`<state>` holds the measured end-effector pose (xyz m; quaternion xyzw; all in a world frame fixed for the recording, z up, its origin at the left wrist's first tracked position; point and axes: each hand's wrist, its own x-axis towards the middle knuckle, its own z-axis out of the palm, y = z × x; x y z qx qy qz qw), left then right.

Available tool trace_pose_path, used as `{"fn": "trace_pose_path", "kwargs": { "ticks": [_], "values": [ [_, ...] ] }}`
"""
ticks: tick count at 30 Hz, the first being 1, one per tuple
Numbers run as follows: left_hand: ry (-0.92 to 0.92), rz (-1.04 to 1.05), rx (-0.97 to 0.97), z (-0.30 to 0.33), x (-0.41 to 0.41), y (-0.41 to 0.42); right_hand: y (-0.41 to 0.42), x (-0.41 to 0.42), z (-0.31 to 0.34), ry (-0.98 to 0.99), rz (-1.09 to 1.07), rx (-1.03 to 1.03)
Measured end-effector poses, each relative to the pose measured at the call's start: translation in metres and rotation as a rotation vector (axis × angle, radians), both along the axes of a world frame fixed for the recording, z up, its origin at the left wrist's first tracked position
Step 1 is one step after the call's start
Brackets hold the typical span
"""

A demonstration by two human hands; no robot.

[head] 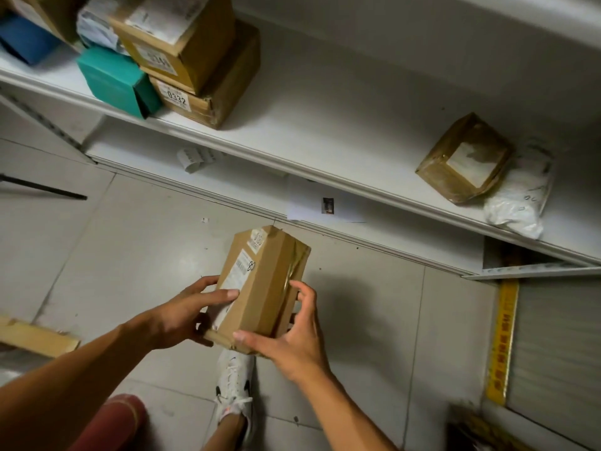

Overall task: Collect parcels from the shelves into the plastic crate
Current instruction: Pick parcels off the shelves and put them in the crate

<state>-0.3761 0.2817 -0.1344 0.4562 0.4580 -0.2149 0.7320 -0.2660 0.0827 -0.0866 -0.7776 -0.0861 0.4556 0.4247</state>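
Note:
A brown cardboard parcel [263,281] with a white label is held in front of me above the tiled floor, below the shelf edge. My left hand [182,315] grips its left side, thumb across the labelled face. My right hand [292,333] holds its near right corner, fingers curled against the taped side. On the white shelf [325,125] remain a taped brown box [465,157] and a white plastic bag parcel [520,196] at the right, and stacked brown boxes [195,60] at the left. No plastic crate is visible.
A teal box [117,79] and a blue box [26,40] sit at the shelf's left. A sheet of paper [322,203] lies under the shelf. My white shoe [234,388] is on the floor below the parcel. A yellow strip [500,343] runs along the floor at right.

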Motion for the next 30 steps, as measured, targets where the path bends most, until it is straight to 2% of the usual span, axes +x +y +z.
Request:
{"fn": "trace_pose_path", "kwargs": {
  "ticks": [3, 8, 12, 14, 16, 18, 21, 24, 27, 30],
  "values": [
    [-0.076, 0.053, 0.105, 0.006, 0.005, 0.007, 0.0, 0.002, -0.003, 0.028, -0.006, 0.063],
    [-0.272, 0.176, 0.211, 0.035, 0.035, 0.029, 0.013, 0.05, 0.003, 0.1, 0.002, 0.22],
    [-0.424, 0.236, 0.275, 0.065, 0.063, 0.045, 0.027, 0.092, 0.012, 0.129, -0.271, 0.402],
    [-0.44, 0.282, 0.281, 0.074, 0.075, 0.051, 0.034, 0.108, 0.016, 0.117, -0.391, 0.456],
    [-0.42, 0.24, 0.322, 0.077, 0.084, 0.056, 0.043, 0.122, 0.018, 0.094, -0.478, 0.484],
    [-0.388, 0.214, 0.345, 0.077, 0.088, 0.059, 0.053, 0.138, 0.014, 0.108, -0.608, 0.489],
    [-0.345, 0.271, 0.366, 0.078, 0.091, 0.067, 0.071, 0.164, 0.01, 0.155, -0.915, 0.488],
    [-0.342, 0.307, 0.392, 0.085, 0.097, 0.079, 0.089, 0.187, 0.018, 0.118, -1.167, 0.428],
    [-0.357, 0.311, 0.458, 0.093, 0.106, 0.094, 0.107, 0.196, 0.027, 0.068, -1.238, 0.309],
    [-0.347, 0.371, 0.64, 0.099, 0.116, 0.111, 0.119, 0.193, 0.031, 0.236, -1.246, 0.294]
  ]
}}
